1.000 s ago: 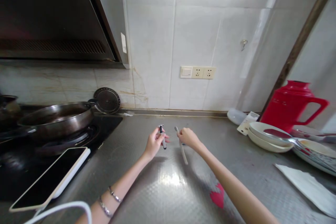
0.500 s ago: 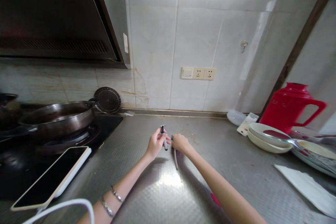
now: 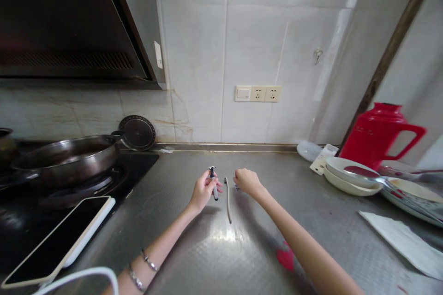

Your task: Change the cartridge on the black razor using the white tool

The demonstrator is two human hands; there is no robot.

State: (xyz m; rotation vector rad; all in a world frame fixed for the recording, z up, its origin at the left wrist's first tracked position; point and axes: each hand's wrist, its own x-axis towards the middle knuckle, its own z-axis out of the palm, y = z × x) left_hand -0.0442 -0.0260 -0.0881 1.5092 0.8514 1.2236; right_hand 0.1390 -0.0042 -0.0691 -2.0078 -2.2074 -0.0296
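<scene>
While the left hand [image 3: 202, 190] pinches a small tool [image 3: 213, 183] (kind unclear), the curled right hand [image 3: 246, 180] hides its contents

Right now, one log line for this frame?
left hand: holds small tool | right hand: curled beside grey stick | surface: steel counter

- A single view is given, taken from the head, above the near edge of the worktop [image 3: 221, 258].
- It is faced forward and down, toward the tiled wall [image 3: 256, 46].
- The left hand [image 3: 202, 189] and right hand [image 3: 246, 180] are seen mid-frame, at arm's reach.
- A wide span is covered, from the stove [image 3: 86, 184] on the left to the red jug [image 3: 377, 136] on the right.
</scene>
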